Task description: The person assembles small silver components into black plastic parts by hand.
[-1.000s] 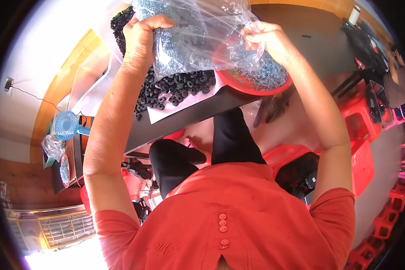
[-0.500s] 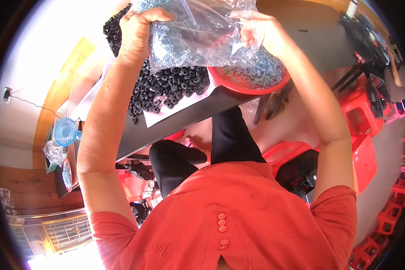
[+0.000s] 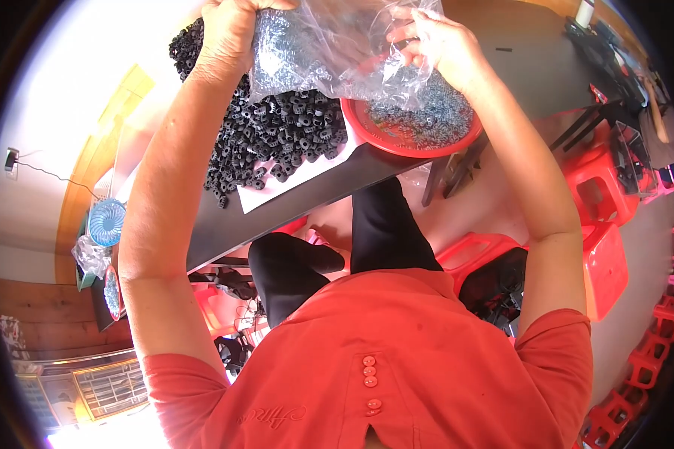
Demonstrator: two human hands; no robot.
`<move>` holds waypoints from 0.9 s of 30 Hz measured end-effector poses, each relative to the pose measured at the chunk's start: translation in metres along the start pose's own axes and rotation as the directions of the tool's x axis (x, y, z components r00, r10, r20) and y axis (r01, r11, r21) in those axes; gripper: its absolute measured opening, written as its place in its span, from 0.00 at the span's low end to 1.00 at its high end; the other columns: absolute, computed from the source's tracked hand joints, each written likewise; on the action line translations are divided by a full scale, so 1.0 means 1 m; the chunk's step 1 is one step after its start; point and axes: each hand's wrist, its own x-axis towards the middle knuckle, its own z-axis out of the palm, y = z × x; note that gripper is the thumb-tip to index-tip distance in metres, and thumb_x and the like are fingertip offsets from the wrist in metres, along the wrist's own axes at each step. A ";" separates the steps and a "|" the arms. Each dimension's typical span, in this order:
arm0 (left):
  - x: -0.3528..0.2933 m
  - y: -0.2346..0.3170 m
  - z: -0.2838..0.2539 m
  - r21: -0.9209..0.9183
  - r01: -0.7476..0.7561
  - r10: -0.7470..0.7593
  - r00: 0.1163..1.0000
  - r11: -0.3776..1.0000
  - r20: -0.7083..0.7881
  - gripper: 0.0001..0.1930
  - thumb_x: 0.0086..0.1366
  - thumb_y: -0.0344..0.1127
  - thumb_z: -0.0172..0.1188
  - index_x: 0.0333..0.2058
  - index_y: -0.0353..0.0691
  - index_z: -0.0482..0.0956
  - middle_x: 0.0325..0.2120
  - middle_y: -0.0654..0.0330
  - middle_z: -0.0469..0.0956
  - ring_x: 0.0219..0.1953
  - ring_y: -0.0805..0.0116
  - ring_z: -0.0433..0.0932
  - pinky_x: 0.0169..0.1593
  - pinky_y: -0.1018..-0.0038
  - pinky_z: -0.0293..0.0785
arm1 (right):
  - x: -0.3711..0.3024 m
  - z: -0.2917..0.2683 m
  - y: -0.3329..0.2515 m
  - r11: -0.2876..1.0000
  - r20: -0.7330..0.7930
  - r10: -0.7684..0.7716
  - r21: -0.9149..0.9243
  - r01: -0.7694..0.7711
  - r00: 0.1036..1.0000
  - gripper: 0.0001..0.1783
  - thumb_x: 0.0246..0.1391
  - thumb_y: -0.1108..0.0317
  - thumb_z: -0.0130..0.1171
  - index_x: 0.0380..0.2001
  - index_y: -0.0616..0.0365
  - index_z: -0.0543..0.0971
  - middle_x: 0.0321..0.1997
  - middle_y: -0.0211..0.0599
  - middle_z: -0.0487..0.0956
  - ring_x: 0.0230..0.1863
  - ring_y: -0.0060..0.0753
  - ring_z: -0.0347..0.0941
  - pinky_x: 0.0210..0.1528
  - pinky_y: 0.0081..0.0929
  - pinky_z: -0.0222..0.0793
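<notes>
Gripping clear plastic bag (image 3: 333, 56) with left hand (image 3: 228, 34), clenched on its left side; touching its right end with spread fingers of right hand (image 3: 449, 56) (pinched or just resting, can't tell). Held up over worktop (image 3: 221, 228), above black plastic parts (image 3: 284, 138) and red basin (image 3: 416, 152). Likely heavy at left with silvery metal coils (image 3: 273, 63), limp and slippery elsewhere. Best grabbed by bunched plastic, supported underneath.
</notes>
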 end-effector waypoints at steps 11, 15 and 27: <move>0.016 0.033 0.022 -0.292 0.269 -0.322 0.934 0.918 -0.152 0.00 0.47 0.26 0.60 0.21 0.39 0.78 0.19 0.59 0.75 0.22 0.65 0.75 0.29 0.71 0.72 | -0.004 0.009 -0.012 0.993 -0.205 0.014 0.115 0.010 0.979 0.21 0.67 0.61 0.44 0.52 0.65 0.73 0.40 0.47 0.80 0.31 0.35 0.76 0.33 0.31 0.73; 0.024 0.011 0.007 -0.595 0.294 -0.262 0.955 0.749 0.141 0.01 0.47 0.25 0.60 0.21 0.37 0.78 0.19 0.58 0.76 0.21 0.64 0.76 0.29 0.72 0.72 | 0.004 -0.009 0.006 0.998 -0.072 -0.015 0.060 0.019 0.997 0.23 0.66 0.59 0.45 0.54 0.65 0.72 0.44 0.48 0.80 0.32 0.33 0.76 0.36 0.26 0.71; 0.025 0.005 0.007 -0.288 0.299 -0.331 0.941 0.910 -0.066 0.05 0.53 0.30 0.58 0.23 0.35 0.80 0.24 0.57 0.79 0.28 0.64 0.77 0.37 0.71 0.72 | 0.015 -0.017 0.019 0.970 -0.163 -0.130 0.185 0.160 0.978 0.13 0.61 0.71 0.53 0.46 0.67 0.75 0.36 0.42 0.80 0.33 0.33 0.77 0.36 0.25 0.72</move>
